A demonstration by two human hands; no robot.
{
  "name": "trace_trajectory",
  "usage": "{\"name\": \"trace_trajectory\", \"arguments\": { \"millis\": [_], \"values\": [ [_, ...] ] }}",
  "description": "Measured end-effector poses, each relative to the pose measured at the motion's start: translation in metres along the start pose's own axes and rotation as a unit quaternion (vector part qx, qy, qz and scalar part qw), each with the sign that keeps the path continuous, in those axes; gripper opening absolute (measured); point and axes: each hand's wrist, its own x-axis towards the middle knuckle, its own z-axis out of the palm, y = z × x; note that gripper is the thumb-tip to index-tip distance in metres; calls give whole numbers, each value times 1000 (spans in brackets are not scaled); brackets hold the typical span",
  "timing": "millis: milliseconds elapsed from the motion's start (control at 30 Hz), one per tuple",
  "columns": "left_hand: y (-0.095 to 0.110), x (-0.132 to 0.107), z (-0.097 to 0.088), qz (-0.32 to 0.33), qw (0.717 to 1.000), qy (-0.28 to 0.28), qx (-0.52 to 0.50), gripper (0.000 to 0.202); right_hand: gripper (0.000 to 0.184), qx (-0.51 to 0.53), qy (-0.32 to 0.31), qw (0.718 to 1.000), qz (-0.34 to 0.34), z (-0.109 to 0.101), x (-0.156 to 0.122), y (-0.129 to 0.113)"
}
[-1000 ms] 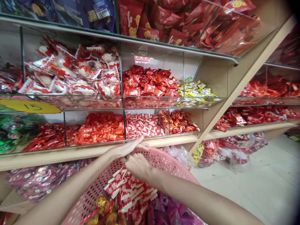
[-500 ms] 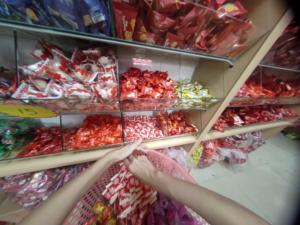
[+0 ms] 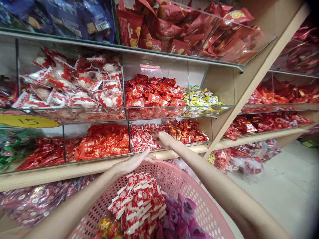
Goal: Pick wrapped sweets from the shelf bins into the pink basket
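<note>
Below me a pink perforated plastic basket (image 3: 174,171) holds a heap of small red-and-white wrapped candies (image 3: 142,202), purple-wrapped candies (image 3: 179,219) and some gold-and-red ones (image 3: 108,225). My left hand (image 3: 136,161) lies over the basket's far rim, fingers stretched out and nothing visible in them. Beyond the rim, my right hand (image 3: 163,139) is at a lower shelf compartment of matching red-and-white candies (image 3: 143,136), touching its right side. Blur and the candies hide the right fingertips, so any held candy cannot be made out.
Clear dividers split the shelves into compartments, with orange-red packets (image 3: 103,141) left of my right hand and red-and-yellow candies (image 3: 188,129) right of it. A wooden shelf edge (image 3: 99,166) runs behind the basket. Bagged stock (image 3: 245,159) sits on the tiled floor (image 3: 279,186).
My right hand has gone from above the candy heap in the basket, forward and up to the shelf compartment. My left hand stays at the rim. The view has shifted slightly.
</note>
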Motion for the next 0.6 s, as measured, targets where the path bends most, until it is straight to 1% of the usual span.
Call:
{"name": "trace_trajectory", "arguments": {
  "millis": [100,200,400,500,533,600],
  "values": [
    [-3,1,-1,-2,1000,2,-1,71,18,12,-11,1000,1,11,9,4],
    [-4,2,-1,-2,1000,1,-2,71,18,33,2,999,-6,15,9,9],
    [-7,4,-1,7,1000,-8,-7,70,15,81,49,995,-33,3,-2,19],
    [-9,4,-1,13,1000,-10,-6,69,14,127,104,985,-43,-2,-16,17],
    [-10,4,-1,15,1000,-10,-3,69,13,160,131,977,-45,-3,-23,16],
    [-9,5,-2,14,1000,-7,-2,69,12,238,185,952,-44,-5,-38,11]
  ]
}}
